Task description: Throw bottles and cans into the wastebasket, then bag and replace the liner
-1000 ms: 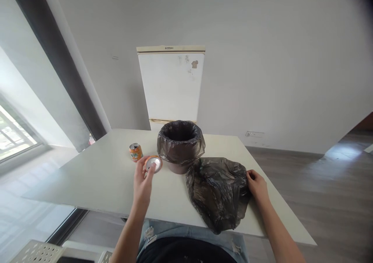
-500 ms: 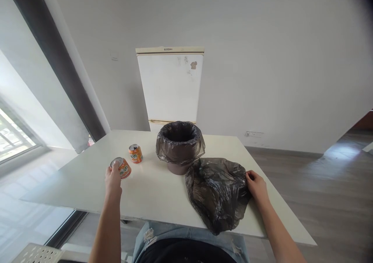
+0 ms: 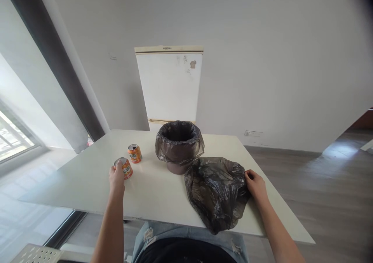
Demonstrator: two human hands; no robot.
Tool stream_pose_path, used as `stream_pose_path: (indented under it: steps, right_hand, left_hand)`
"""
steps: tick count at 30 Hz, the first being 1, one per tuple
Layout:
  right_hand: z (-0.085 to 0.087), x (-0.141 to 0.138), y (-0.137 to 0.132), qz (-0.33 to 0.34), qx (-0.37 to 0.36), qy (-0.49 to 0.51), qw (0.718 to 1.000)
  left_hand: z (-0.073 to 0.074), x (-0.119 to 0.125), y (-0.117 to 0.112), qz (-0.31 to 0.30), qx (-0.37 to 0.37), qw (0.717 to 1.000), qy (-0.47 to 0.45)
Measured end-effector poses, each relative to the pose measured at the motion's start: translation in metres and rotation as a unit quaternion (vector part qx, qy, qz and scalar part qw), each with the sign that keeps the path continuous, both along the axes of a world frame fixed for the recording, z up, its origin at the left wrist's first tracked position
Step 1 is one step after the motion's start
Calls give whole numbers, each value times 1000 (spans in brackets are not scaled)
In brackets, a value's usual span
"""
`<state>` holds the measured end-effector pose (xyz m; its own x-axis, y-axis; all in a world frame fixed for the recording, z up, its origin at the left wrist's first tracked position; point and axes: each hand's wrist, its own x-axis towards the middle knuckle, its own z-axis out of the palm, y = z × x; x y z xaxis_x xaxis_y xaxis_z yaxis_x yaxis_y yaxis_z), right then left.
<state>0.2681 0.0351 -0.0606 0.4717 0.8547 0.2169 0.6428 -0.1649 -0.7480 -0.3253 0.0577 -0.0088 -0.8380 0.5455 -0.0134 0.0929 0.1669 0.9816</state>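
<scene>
My left hand (image 3: 117, 176) is closed around an orange drink can (image 3: 127, 169) at the left of the white table. Just behind it stands a second orange can (image 3: 135, 153), upright with an opening in its top. At the right, my right hand (image 3: 255, 184) pinches the edge of a dark plastic bag (image 3: 218, 193), which lies crumpled on the table and hangs over the front edge. A small brown trash bin (image 3: 176, 168) stands in the middle, lined with another dark bag (image 3: 180, 147) folded over its rim.
The white table (image 3: 151, 201) has its front edge close to my body. Behind it, a white fridge (image 3: 170, 86) stands against the grey wall. A perforated light-coloured object (image 3: 35, 254) is at the lower left, below the table.
My left hand and the can in it have shifted slightly to the right, and the can looks more upright. My right hand and the crumpled bag have hardly moved.
</scene>
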Motion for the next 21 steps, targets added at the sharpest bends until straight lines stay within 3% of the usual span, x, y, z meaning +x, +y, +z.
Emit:
stream_pose_path:
  steps: [7,21]
  right_hand:
    - [3,-2,-1,-2,0,-3,1000]
    - [0,-1,-1,1,-2,-1,1000]
  left_hand:
    - [3,-6,7,3,-52,998,-39]
    - [10,-1,1,-2,-58,998,-12]
